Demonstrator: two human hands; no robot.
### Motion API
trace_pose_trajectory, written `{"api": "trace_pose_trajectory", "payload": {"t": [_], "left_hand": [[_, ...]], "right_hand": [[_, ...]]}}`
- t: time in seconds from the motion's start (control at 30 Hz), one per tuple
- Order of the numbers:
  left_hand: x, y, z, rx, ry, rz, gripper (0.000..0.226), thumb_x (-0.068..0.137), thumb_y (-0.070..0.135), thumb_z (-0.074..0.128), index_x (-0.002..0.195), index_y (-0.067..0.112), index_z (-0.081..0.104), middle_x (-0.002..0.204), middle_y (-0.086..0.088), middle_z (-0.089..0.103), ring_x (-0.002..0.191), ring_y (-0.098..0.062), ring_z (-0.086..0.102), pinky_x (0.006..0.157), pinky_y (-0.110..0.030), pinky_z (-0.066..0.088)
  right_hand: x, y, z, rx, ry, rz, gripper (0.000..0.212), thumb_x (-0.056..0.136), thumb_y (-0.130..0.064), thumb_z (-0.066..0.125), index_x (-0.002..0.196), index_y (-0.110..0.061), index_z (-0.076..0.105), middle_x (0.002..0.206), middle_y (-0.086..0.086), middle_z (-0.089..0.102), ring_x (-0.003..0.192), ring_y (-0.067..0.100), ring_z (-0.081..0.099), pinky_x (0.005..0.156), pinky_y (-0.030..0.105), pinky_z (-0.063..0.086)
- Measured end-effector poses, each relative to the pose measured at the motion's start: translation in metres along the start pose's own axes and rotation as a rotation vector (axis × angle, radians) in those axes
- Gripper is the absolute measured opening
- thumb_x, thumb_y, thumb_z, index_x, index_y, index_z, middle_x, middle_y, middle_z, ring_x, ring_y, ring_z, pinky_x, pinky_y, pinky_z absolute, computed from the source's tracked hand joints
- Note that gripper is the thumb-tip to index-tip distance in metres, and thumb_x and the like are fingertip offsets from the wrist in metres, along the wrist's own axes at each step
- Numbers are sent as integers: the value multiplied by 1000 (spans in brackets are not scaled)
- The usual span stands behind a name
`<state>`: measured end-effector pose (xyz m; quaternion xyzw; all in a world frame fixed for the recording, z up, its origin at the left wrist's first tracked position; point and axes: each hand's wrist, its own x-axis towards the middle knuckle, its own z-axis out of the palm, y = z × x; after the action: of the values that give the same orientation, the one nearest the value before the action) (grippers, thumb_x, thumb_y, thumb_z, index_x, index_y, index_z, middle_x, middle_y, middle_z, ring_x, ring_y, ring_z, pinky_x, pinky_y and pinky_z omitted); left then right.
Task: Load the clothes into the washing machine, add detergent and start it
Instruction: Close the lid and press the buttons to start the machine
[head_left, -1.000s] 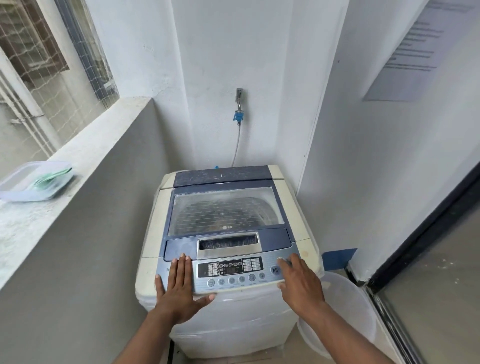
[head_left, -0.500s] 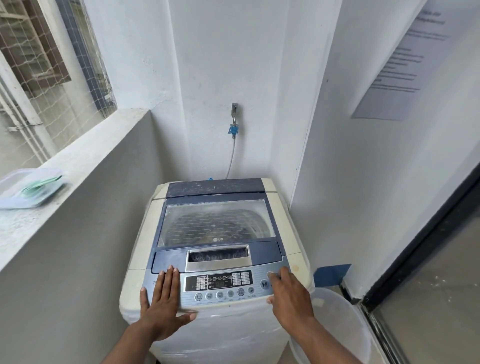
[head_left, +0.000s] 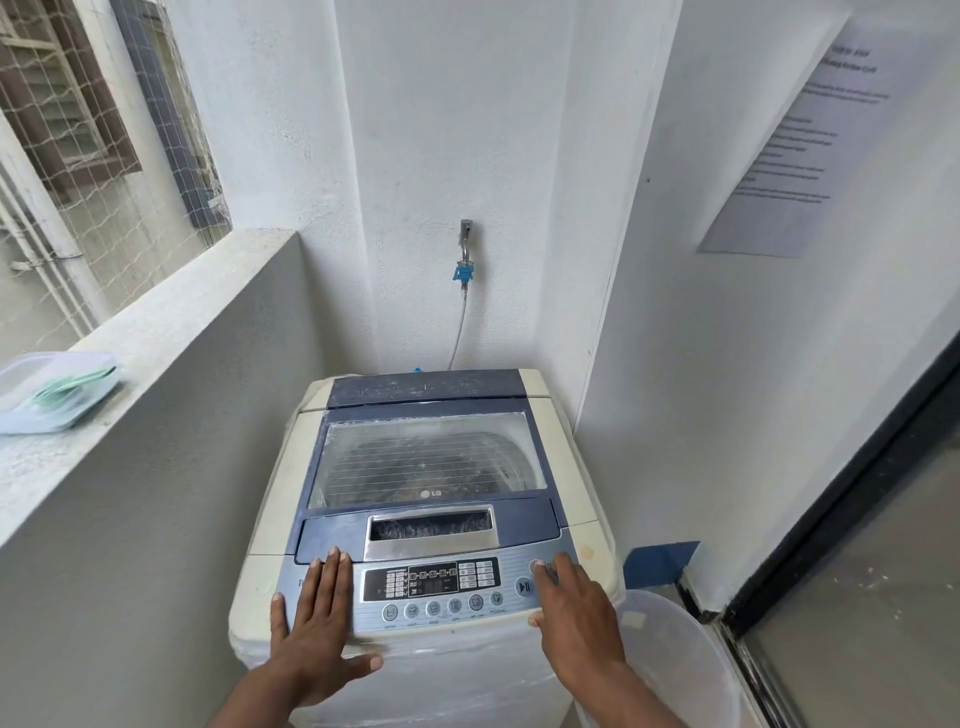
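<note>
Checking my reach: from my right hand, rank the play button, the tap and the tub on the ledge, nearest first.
From the right hand:
1. Play button, just left of the fingers on the panel.
2. Tap, on the back wall above the washer.
3. Tub, far left on the ledge.

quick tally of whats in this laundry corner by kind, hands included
hands: 2, left hand and right hand
washing machine: 1
clear plastic tub on the floor: 1
lidded container on the ledge: 1
wall tap with hose: 1
paper notice on the wall: 1
total: 7
</note>
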<state>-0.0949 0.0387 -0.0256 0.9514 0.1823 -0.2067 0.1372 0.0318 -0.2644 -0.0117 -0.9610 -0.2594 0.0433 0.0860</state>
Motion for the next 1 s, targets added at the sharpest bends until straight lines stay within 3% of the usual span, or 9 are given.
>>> {"api": "trace_pose_trajectory", "payload": {"t": [0.2, 0.37, 0.53, 0.8, 1.0], "left_hand": [[2, -2, 3, -23, 17, 9, 132, 84, 75, 58, 145, 19, -44, 149, 7, -57, 111, 1, -69, 119, -56, -23], [2, -2, 3, -24, 28, 9, 134, 82, 76, 60, 146, 18, -43, 150, 6, -56, 113, 2, -69, 118, -55, -23], [2, -3, 5, -32, 48, 10, 138, 79, 77, 62, 148, 16, -40, 151, 6, -54, 114, 1, -68, 119, -55, -23], [1, -2, 4, -40, 64, 13, 138, 79, 75, 64, 149, 13, -38, 152, 6, -53, 114, 0, -68, 119, -53, -22], [2, -3, 4, -32, 49, 13, 138, 80, 77, 62, 147, 16, -42, 150, 7, -56, 113, -1, -69, 118, -54, -23]], "right_hand": [[2, 1, -1, 2, 0, 3, 58, 96, -22, 69, 149, -20, 44, 141, 1, 46, 127, 22, 50, 98, 34, 47], [4, -2, -2, -113, -20, -31, 56, 101, -19, 62, 150, -9, 39, 142, 10, 44, 129, 29, 49, 101, 39, 48], [9, -4, -3, -141, -46, -16, 52, 96, -8, 68, 143, -7, 48, 135, 11, 48, 120, 27, 55, 96, 36, 53], [26, -2, -26, -95, -137, 28, 39, 85, -25, 85, 119, -15, 68, 122, 6, 63, 103, 23, 66, 86, 30, 51], [23, -2, -22, -62, -114, 51, 35, 87, -23, 82, 117, -13, 68, 120, 5, 63, 102, 21, 66, 80, 25, 46]]}}
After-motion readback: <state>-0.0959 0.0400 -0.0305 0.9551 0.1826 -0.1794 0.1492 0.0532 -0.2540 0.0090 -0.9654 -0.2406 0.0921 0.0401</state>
